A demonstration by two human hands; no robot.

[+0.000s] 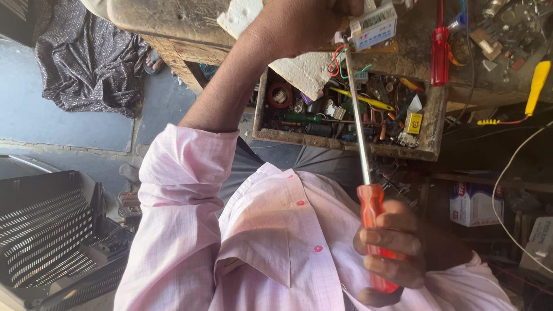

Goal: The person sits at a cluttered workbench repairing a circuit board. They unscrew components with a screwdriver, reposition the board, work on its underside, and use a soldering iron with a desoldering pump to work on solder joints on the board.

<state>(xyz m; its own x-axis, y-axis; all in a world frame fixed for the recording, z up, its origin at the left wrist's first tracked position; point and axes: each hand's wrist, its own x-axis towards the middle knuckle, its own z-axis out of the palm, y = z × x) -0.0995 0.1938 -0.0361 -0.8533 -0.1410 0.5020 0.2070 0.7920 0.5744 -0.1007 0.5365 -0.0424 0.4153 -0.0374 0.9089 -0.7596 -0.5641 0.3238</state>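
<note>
Two hands at work, well apart, both placed here against the open wooden parts drawer (429, 151). My right hand (394, 250), below the drawer and close to my pink shirt (259, 242), is clenched around the translucent red handle of a long screwdriver (364, 167); its steel shaft runs up across the drawer's clutter to a tip just above the drawer's upper edge. My left hand (311, 20), above the drawer at the top of the view, is cut off by the frame; it holds a small white component (373, 26) with red and green wires hanging from it, and how its fingers close I cannot tell. The screwdriver tip meets that component. Inside the drawer: mixed small electronic parts, a yellow tool, a coil. Above the drawer, on the worn bench (173, 17): a second red screwdriver (440, 52). Right of the drawer: a yellow-handled probe (538, 80) on a lead. Far left of the drawer: a black slotted casing (46, 230).
</note>
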